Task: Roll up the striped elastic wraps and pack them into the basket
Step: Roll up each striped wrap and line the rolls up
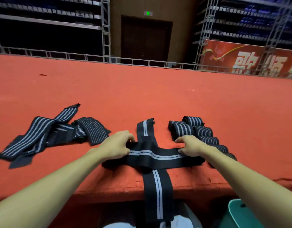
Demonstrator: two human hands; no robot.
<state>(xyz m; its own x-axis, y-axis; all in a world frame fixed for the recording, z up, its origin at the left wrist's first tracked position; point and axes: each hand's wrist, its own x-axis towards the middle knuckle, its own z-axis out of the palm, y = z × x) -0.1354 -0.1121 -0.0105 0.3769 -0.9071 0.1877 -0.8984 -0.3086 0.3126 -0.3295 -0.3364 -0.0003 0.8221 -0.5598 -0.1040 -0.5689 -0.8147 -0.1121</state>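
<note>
Head view: at the near right corner, below the edge of the red carpeted platform (158, 89), sits a green basket (240, 216) with a pale rim; only part of it shows, and what it holds cannot be told. Rolled wraps (191, 129) lie on the carpet in a row just right of centre, touching one another, none in the basket; a loose pile of wraps (51, 134) sprawls flat at the left, well apart from the rolls. Between them a crosswise wrap (158, 155), black with two pale stripes, lies over a long wrap (156, 186) that runs from far to near and hangs over the platform's near edge. The left hand (115, 145) grips the crosswise wrap's left end with curled fingers; the right hand (189, 146) pinches its right end, fingers bent down onto the cloth. Far right, a red banner (240, 61) bears large pale Chinese characters, partly cut off by scaffolding; above a dark door (145, 38) glows a small green sign (148, 13), too small to read.
</note>
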